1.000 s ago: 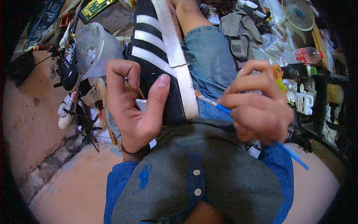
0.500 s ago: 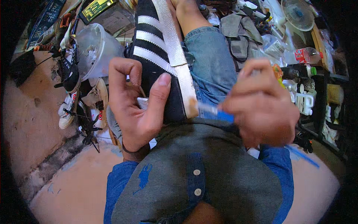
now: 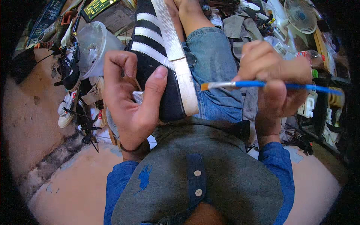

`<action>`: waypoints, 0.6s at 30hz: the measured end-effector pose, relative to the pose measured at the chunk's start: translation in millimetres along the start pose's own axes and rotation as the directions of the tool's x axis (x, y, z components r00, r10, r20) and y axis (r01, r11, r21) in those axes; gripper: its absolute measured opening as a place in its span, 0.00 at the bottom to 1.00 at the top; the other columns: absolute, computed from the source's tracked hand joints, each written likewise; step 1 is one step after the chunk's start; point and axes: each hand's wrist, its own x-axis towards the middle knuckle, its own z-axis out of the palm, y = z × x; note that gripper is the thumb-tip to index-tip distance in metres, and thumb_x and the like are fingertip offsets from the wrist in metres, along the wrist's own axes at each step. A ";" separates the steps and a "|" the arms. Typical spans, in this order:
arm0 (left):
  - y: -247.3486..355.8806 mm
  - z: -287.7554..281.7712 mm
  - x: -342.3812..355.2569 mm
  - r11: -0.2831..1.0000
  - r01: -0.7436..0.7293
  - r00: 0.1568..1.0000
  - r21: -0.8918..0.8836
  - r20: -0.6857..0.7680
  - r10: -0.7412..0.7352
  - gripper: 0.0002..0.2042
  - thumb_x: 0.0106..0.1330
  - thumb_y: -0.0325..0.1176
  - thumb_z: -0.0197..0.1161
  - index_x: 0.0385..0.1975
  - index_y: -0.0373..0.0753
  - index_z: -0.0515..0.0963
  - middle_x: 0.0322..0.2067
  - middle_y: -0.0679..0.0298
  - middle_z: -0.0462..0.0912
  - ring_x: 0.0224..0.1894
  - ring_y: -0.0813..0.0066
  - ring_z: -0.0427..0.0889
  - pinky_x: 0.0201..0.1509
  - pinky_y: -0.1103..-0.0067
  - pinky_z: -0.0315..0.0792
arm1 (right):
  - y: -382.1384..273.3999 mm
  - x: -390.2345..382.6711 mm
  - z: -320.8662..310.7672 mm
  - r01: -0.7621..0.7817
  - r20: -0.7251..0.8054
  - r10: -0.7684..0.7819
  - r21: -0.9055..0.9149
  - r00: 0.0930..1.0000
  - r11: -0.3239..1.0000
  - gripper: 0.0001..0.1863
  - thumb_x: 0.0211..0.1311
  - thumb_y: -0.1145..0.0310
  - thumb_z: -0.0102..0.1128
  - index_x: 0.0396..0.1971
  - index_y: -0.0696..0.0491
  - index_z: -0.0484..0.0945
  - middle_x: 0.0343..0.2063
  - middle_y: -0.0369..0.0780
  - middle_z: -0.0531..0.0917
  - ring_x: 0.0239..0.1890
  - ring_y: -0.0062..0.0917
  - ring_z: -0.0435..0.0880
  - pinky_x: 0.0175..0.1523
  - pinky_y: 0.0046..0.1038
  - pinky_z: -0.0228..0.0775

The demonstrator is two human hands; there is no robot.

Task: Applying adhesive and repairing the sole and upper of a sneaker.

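A black sneaker (image 3: 169, 98) with white zigzag-edged stripes lies lengthwise over my lap, its heel toward me. Its white sidewall (image 3: 185, 84) faces right, textured farther along and smooth, creamy at the heel end. My left hand (image 3: 129, 95) grips the shoe from the left, thumb against the black upper; some fingertips are hidden at the shoe's opening. In my right hand (image 3: 279, 75) is a slim blue paintbrush (image 3: 249, 84), pinched near its metal collar. The brown bristles point left, a short gap away from the sidewall.
At the left stand a clear plastic bucket (image 3: 99, 52) and several other shoes (image 3: 66, 108). Grey cloth pieces (image 3: 234, 27) lie beyond my knee. Farther right are a fan (image 3: 300, 15), a plastic bottle (image 3: 310, 57) and a white jug (image 3: 308, 105) amid clutter.
The brush has come off the sidewall near the heel. My right hand has lifted and moved right, turning the brush nearly level. My left hand and the shoe have shifted slightly left.
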 end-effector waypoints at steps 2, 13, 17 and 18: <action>0.9 -0.3 2.1 1.000 -0.022 1.000 0.019 0.008 0.021 0.14 0.62 0.19 0.64 0.37 0.39 0.63 0.32 0.72 0.60 0.36 0.85 0.64 0.41 0.87 0.60 | 11.9 -5.5 8.1 0.033 -0.035 -0.030 0.077 0.999 0.997 0.15 0.74 0.56 0.51 0.37 0.54 0.66 0.21 0.43 0.81 0.24 0.30 0.76 0.36 0.37 0.69; 3.7 -2.4 9.0 0.992 -0.012 1.000 -0.122 -0.023 0.009 0.15 0.62 0.18 0.63 0.39 0.39 0.63 0.33 0.71 0.63 0.37 0.85 0.66 0.44 0.87 0.62 | -13.1 -21.1 10.7 0.217 0.163 -0.206 -0.051 0.965 0.975 0.10 0.67 0.67 0.61 0.34 0.57 0.72 0.28 0.46 0.84 0.28 0.37 0.82 0.40 0.42 0.76; 5.4 -2.2 8.9 0.990 0.012 1.000 -0.140 -0.016 -0.015 0.15 0.62 0.18 0.63 0.39 0.39 0.63 0.33 0.71 0.63 0.37 0.85 0.66 0.44 0.87 0.62 | -7.5 -18.3 6.8 0.193 0.074 -0.187 -0.089 0.980 0.977 0.14 0.72 0.56 0.52 0.40 0.53 0.70 0.30 0.43 0.84 0.29 0.33 0.80 0.39 0.43 0.75; 5.6 -2.1 8.4 0.992 -0.010 1.000 -0.125 -0.028 0.007 0.15 0.62 0.18 0.63 0.38 0.39 0.63 0.33 0.71 0.63 0.37 0.85 0.66 0.44 0.87 0.61 | -0.5 -15.6 7.3 0.190 0.036 -0.186 -0.146 0.982 0.971 0.15 0.73 0.54 0.51 0.41 0.52 0.70 0.30 0.43 0.84 0.30 0.32 0.80 0.39 0.44 0.75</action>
